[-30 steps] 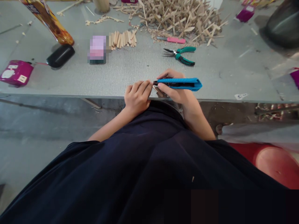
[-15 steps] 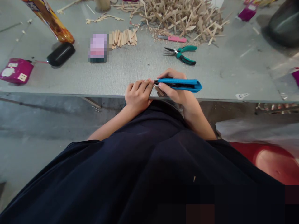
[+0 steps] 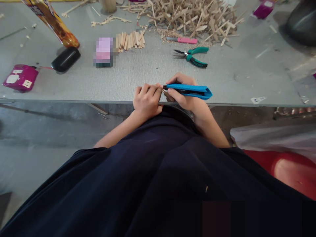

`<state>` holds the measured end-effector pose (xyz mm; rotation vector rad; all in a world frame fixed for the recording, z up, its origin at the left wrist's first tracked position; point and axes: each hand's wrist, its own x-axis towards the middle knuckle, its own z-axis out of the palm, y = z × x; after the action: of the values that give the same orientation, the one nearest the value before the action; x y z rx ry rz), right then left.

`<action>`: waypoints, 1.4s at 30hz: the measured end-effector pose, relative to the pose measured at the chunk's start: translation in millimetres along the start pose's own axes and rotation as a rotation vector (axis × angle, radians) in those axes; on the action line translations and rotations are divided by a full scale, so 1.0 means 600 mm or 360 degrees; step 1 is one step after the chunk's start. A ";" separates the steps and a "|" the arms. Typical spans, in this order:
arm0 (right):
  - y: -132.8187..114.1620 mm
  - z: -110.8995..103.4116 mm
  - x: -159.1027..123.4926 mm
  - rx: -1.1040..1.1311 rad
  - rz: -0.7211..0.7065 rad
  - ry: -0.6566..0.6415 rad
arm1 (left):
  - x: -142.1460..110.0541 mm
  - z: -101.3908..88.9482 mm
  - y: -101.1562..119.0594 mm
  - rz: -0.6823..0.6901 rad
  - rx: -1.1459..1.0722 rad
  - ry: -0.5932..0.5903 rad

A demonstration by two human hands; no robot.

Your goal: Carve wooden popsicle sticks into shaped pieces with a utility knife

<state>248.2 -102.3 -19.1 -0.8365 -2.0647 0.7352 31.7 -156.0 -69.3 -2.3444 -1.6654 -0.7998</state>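
Note:
My right hand (image 3: 184, 92) is closed around a blue utility knife (image 3: 197, 91) with a black inner part, its dark tip pointing left. Against that tip rest the bent fingers of my left hand (image 3: 148, 98), at the near edge of the table. A thin wooden stick (image 3: 168, 96) shows between the two hands, below the knife. It runs toward my left fingers, which are closed over its end, so most of their grip is hidden. Beyond the hands lie green-handled pliers (image 3: 191, 57) with open jaws and a pink-handled knife (image 3: 186, 40).
A large heap of wood pieces (image 3: 195, 19) covers the back of the grey table (image 3: 118, 85). A row of short sticks (image 3: 130, 40) lies beside a blurred pinkish box (image 3: 104, 51). To the left are a black case (image 3: 66, 59), a bottle (image 3: 55, 24) and a magenta object (image 3: 21, 78).
The view has shifted slightly. Both hands keep nearly the same place and grip, and the blue knife's rear end has dipped a little toward me.

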 end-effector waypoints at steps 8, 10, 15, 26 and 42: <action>-0.001 -0.001 -0.004 -0.0025 0.0046 -0.0015 | 0.003 -0.002 0.001 -0.0005 0.0023 -0.0024; -0.001 -0.001 -0.005 -0.0024 0.0068 -0.0033 | 0.004 -0.002 0.001 -0.0005 0.0029 -0.0018; -0.003 0.000 -0.006 -0.0056 0.0058 -0.0013 | 0.003 -0.002 0.002 0.0004 0.0050 0.0012; -0.007 0.005 -0.009 -0.0087 0.0090 0.0044 | 0.001 -0.001 0.003 -0.0012 0.0012 0.0018; -0.004 0.011 -0.016 -0.0112 0.0021 0.0060 | 0.002 0.004 0.001 -0.0021 0.0022 -0.0010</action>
<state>246.4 -112.3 -25.1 -0.8971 -2.0630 0.6523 33.3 -154.2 -70.7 -2.3318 -1.6849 -0.7811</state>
